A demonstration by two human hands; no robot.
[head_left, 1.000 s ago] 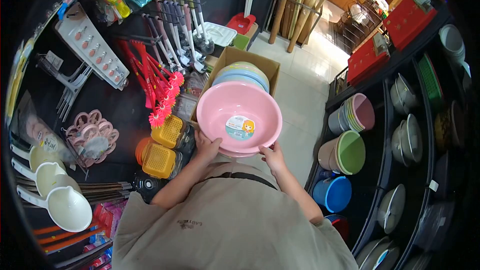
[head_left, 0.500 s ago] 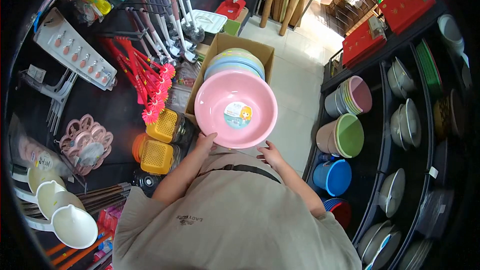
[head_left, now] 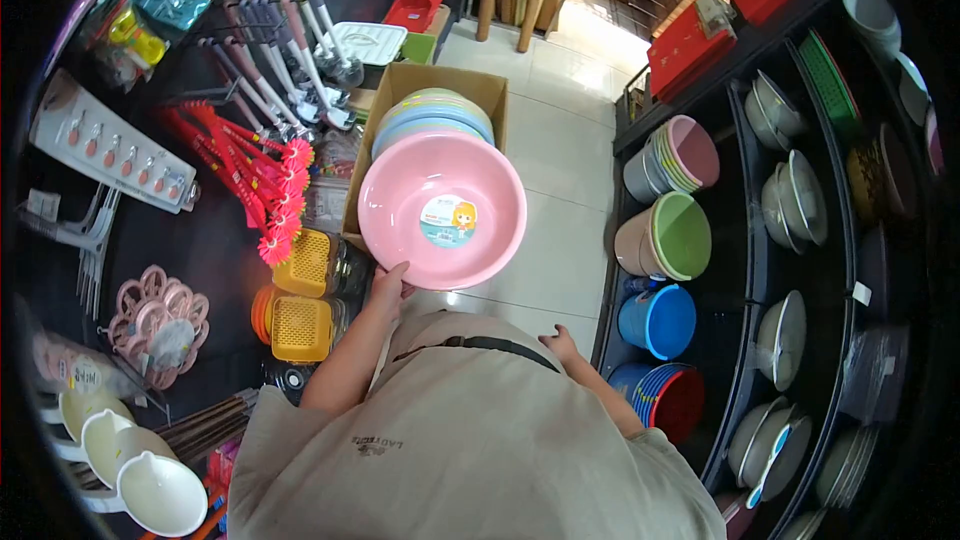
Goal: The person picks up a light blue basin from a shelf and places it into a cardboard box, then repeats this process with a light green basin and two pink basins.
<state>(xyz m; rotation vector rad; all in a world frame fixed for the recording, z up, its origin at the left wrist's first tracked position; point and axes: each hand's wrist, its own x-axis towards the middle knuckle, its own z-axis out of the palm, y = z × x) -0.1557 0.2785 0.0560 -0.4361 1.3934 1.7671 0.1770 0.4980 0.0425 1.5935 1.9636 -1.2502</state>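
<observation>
A pink basin (head_left: 400, 225) with a round sticker inside leans out from the front of a cardboard box (head_left: 478, 83). Behind it in the box are several stacked basins (head_left: 435, 118) in blue, green and yellow tones. My left hand (head_left: 391, 287) grips the pink basin's near-left rim, fingers partly under the edge. Apart from the basin, my right hand (head_left: 562, 343) hangs by my right side with nothing in it. Its fingers look loosely spread, nearest to the blue bucket (head_left: 655, 323) on the right shelf.
Yellow baskets (head_left: 302, 328), red-handled brushes (head_left: 240, 165) and white dippers (head_left: 160, 493) line the left. Stacked buckets (head_left: 680, 235) and metal bowls (head_left: 785, 340) fill the right shelves (head_left: 735, 380). A tiled floor (head_left: 560, 205) runs ahead between them.
My right hand has drawn back from beside the pink basin toward my right side. My left hand stays at the rim. The whole view has shifted slightly.
</observation>
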